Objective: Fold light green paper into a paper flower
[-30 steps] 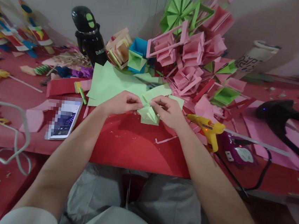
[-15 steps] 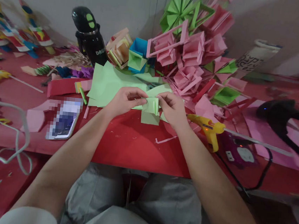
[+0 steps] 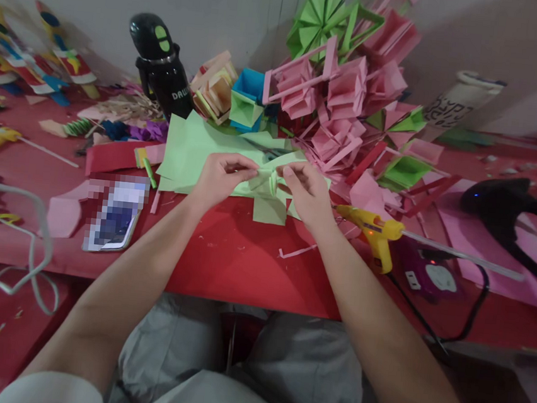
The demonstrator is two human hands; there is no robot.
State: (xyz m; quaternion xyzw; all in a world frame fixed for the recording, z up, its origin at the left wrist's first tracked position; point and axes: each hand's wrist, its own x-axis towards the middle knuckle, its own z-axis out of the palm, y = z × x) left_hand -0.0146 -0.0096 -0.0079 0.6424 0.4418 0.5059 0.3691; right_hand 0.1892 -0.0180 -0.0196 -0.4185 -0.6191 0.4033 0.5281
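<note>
A small folded light-green paper piece (image 3: 269, 192) is held between both my hands just above the red table (image 3: 235, 255). My left hand (image 3: 221, 175) pinches its left side with thumb and fingers. My right hand (image 3: 305, 192) pinches its right side the same way. Behind the hands lie flat light-green paper sheets (image 3: 197, 150). The middle of the folded piece is partly hidden by my fingertips.
A yellow glue gun (image 3: 372, 230) lies right of my right hand, its cord trailing off the edge. A phone (image 3: 115, 215) lies at the left. A black bottle (image 3: 160, 67) and a heap of pink and green folded paper shapes (image 3: 346, 88) stand behind.
Both hands have lifted the folded green piece slightly and shifted it away from me, refolding it; its lower flap now hangs down flat.
</note>
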